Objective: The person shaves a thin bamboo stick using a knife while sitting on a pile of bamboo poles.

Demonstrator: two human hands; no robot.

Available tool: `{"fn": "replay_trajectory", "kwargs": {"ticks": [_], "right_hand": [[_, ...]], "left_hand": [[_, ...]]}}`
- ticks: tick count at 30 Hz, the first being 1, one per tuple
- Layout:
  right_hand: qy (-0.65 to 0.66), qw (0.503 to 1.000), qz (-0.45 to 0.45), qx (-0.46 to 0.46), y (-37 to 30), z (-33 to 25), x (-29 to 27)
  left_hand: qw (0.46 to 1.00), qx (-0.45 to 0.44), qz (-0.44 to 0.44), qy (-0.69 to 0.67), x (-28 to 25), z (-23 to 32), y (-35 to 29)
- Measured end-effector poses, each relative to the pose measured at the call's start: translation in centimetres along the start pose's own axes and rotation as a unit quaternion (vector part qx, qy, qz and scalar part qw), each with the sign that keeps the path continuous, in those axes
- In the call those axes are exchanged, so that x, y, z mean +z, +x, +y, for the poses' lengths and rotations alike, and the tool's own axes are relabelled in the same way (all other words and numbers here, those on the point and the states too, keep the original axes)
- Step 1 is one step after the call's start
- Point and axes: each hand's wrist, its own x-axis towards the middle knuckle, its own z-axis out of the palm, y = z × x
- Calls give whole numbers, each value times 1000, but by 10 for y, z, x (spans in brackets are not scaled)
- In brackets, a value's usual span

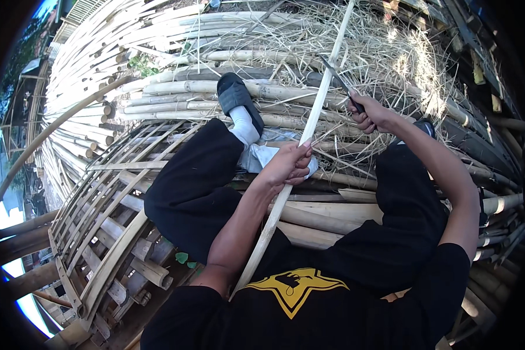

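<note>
Left hand [287,165] wrapped round long pale strip [310,124]. Right hand [368,112], right of strip, squeezes dark knife [341,83], which crosses strip. Legs [195,192] both sides of strip. Straw [399,73] under strip.

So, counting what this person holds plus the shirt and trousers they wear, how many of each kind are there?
Long, pale, flat wooden-looking strip, in the left fingers: 1
Slim knife with a black handle, in the right fingers: 1
Black T-shirt with a yellow star-shaped print: 1
Pair of black trousers: 1
Total: 4
</note>
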Motion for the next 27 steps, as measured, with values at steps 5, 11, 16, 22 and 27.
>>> {"fn": "replay_trajectory", "kwargs": {"ticks": [5,11,16,22,27], "right_hand": [[-585,691,141,-401,5,15,39],[-665,608,343,-266,0,-30,-61],[-393,886,194,-151,17,7,11],[-666,661,170,-301,-6,-4,29],[-521,629,572,-73,-17,-67,-170]], "left_hand": [[1000,-1,-17,-7,1,-3,-1],[1000,10,-25,6,9,-1,9],[1000,1,1,7,-5,7,3],[1000,3,-10,6,-1,-1,-3],[1000,1,-20,18,4,0,-4]]}}
